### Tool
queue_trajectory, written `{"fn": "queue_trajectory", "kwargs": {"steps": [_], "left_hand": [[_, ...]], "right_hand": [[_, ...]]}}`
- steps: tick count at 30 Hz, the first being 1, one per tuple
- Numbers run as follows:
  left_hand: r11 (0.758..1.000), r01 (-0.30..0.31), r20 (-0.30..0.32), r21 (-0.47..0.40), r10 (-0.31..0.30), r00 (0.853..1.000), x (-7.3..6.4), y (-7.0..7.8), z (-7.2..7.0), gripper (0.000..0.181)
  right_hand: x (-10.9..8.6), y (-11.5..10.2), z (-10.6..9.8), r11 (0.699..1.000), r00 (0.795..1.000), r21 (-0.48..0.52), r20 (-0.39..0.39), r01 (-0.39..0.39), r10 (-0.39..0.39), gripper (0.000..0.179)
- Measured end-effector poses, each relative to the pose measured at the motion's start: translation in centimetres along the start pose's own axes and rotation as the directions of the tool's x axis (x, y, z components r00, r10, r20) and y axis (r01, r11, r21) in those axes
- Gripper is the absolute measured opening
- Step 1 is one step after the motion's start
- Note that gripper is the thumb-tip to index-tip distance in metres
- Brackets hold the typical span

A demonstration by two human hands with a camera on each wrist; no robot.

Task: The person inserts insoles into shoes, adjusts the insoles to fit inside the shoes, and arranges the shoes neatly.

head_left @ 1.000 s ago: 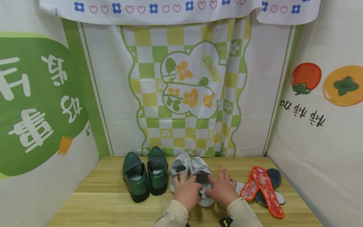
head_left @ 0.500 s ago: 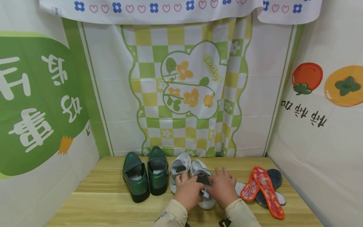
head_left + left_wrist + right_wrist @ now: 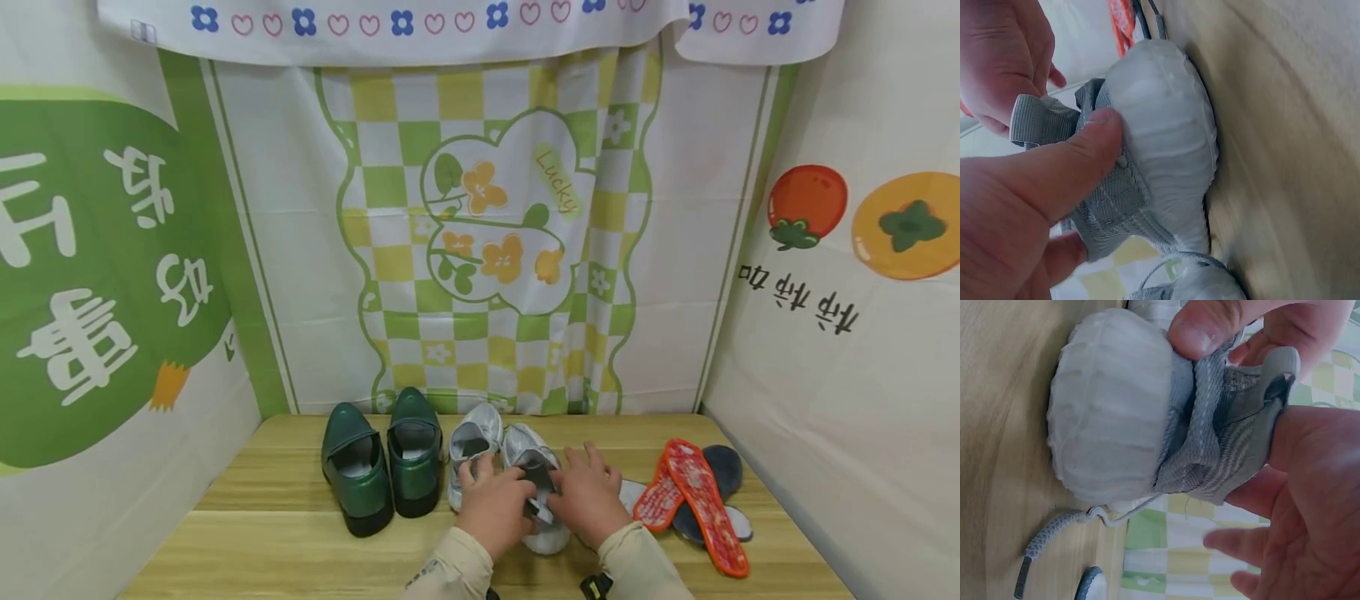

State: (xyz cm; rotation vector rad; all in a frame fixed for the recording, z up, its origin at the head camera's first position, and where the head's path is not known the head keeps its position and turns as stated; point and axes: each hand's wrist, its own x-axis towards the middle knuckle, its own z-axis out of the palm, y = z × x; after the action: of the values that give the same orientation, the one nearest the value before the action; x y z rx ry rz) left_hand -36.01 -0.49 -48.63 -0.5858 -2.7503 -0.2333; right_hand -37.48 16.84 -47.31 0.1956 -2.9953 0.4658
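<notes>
Slightly nearer: grey shoe (image 3: pixel 1150 147), toe and long axis forward, in both grasping hands (image 3: pixel 495 508) (image 3: pixel 589 500)

Bright and even from the head, dimmer and hazier from the wrists.
Blurred at the lower fingers (image 3: pixel 1238 544) in the right wrist view, soft on the checked cloth (image 3: pixel 1188 569) behind; washed pale over the heel of the grey shoe (image 3: pixel 1154 131) beside the fingers in the left; shaded on the worktop (image 3: pixel 247 500) below the fingers in the head view, glinting on green shoes (image 3: pixel 363 487) to their left, stretched toward the outer edges.
</notes>
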Motion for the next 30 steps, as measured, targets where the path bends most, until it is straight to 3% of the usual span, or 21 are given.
{"fn": "queue_trajectory", "kwargs": {"steps": [6,14,19,23,30], "left_hand": [[0.997,0.073,0.029,-0.001,-0.073,0.997,0.3,-0.5,-0.5,0.045],[0.999,-0.018,0.076,-0.037,0.02,0.997,0.7,-1.9,0.0,0.041],[1.0,0.002,0.051,-0.014,-0.001,0.999,0.5,-1.8,-0.6,0.039],[1.0,0.012,0.074,-0.015,-0.011,0.997,0.5,-1.7,-1.0,0.041],[0.992,-0.062,0.197,-0.107,0.083,0.977,1.0,-1.6,-0.8,0.045]], "right_hand": [[0.1,-0.1,-0.3,0.998,0.998,0.007,0.004,-0.055,0.055,0.047],[-0.1,-0.1,0.2,1.0,0.999,-0.018,-0.042,-0.012,0.012,0.024],[-0.1,-0.2,0.4,0.997,0.995,-0.061,-0.084,-0.051,0.046,0.042],[-0.1,-0.3,0.5,0.994,0.994,-0.096,-0.104,-0.055,0.045,0.053],[-0.1,-0.4,1.4,0.999,0.989,0.01,-0.142,0.037,-0.035,0.022]]}}
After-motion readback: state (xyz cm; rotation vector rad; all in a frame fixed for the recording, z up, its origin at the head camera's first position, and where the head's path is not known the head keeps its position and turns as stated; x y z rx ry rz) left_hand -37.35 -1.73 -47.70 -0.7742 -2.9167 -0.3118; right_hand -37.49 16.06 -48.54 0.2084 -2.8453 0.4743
